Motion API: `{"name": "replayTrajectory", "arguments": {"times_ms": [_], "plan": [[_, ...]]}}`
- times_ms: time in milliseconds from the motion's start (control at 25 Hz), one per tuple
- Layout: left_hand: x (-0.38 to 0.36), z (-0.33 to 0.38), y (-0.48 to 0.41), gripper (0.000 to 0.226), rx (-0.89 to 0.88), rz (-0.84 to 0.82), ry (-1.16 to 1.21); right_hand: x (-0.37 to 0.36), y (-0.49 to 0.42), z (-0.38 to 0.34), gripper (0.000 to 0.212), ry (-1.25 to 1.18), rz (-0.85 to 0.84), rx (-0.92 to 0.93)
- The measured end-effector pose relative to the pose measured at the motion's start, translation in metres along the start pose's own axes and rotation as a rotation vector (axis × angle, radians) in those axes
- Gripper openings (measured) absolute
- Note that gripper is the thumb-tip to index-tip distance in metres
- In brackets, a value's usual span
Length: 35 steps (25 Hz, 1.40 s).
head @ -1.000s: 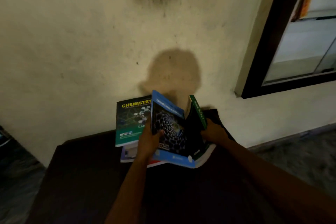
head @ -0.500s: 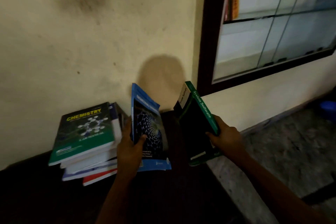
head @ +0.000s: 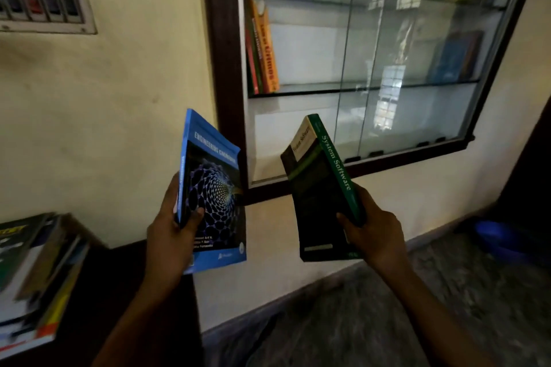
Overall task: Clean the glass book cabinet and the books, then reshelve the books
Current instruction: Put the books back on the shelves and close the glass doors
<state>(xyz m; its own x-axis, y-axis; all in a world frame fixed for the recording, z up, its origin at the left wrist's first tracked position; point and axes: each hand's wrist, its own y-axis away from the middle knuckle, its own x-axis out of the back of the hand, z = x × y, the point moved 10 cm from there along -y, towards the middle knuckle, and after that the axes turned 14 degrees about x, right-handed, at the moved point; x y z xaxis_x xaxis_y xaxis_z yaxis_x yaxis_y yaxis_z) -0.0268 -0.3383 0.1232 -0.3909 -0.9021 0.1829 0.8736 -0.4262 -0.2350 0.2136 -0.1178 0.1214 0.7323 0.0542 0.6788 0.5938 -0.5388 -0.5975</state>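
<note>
The stack of books (head: 32, 277) on the desk (head: 89, 265) is blurred and cut by the left edge, as is the switch panel (head: 44, 6). The glass book cabinet (head: 226, 68) runs off the top. Reflections veil the bluish books (head: 456, 56) behind its panes. The left hand (head: 170, 234) hides its fingers behind the blue book (head: 214, 188), the right hand (head: 374, 235) behind the green book (head: 322, 202). A blue thing (head: 498, 240) on the floor is too blurred to name.

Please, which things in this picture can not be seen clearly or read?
Head view only:
- Book stack, lower left: motion blur and the left edge cut it; titles unreadable.
- Far-right shelved books: glass reflections hide their titles.
- Blue book: the left hand covers part of its lower cover text.
- Green book: the right hand covers part of its spine.
- Blue object on the floor: dark and blurred; unidentifiable.
</note>
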Motion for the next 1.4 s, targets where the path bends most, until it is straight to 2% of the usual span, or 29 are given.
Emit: {"name": "replayTrajectory", "arguments": {"times_ms": [240,400,560,680,1000,1160,1280,1400], "plan": [[-0.084,0.059,-0.042,0.067,-0.14,0.075,0.021,0.042,-0.099,0.047,0.059,-0.06,0.214,0.162],[-0.128,0.106,-0.08,0.061,-0.192,0.145,0.099,0.059,-0.183,0.077,0.059,-0.122,0.272,0.222],[-0.152,0.151,-0.112,0.062,-0.295,0.245,0.086,0.075,-0.253,0.088,0.058,-0.184,0.382,0.354],[-0.162,0.179,-0.13,0.064,-0.318,0.335,0.082,0.085,-0.309,0.089,0.056,-0.318,0.448,0.432],[-0.178,0.227,-0.138,0.064,-0.382,0.58,0.166,0.119,-0.446,0.067,0.05,-0.72,0.484,0.618],[-0.183,0.261,-0.133,0.066,-0.464,0.702,0.172,0.134,-0.496,0.034,0.048,-0.877,0.478,0.645],[-0.186,0.289,-0.135,0.067,-0.511,0.76,0.114,0.139,-0.534,0.005,0.049,-0.893,0.518,0.607],[-0.185,0.318,-0.141,0.066,-0.552,0.786,0.077,0.143,-0.564,-0.027,0.053,-0.806,0.554,0.565]]}}
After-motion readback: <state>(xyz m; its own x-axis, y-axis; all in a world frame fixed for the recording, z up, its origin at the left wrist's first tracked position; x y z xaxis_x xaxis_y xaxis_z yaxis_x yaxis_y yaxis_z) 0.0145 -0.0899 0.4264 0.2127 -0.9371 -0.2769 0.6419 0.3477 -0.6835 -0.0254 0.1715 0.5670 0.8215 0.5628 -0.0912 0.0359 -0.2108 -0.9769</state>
